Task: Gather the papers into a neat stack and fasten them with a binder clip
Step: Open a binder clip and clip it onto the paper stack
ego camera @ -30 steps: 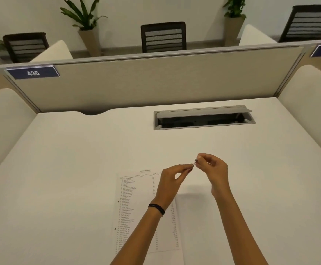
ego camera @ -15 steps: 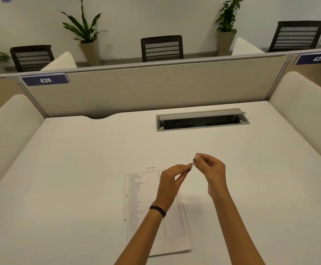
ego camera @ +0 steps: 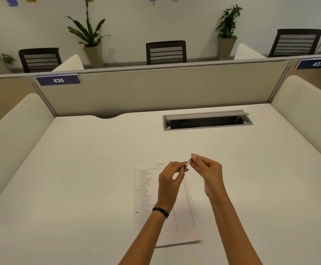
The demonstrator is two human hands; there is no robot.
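A stack of printed papers [ego camera: 148, 194] lies flat on the white desk [ego camera: 79, 169], its long side running away from me, with punch holes on its left margin. Above its top right corner both hands meet in the air. My left hand [ego camera: 170, 180] and my right hand [ego camera: 207, 173] each pinch one end of a small metal binder clip [ego camera: 189, 162] between fingertips. The clip is tiny and mostly hidden by the fingers. My left forearm covers the lower middle of the papers.
A grey cable tray [ego camera: 207, 121] with its lid open is set into the desk at the back right. A beige partition [ego camera: 156, 90] bounds the far edge, with padded white side panels [ego camera: 18, 127] left and right. Chairs and potted plants stand beyond.
My head has tilted up, so the desk and papers sit lower in view. Both hands keep the same pinch on the clip and have barely moved.
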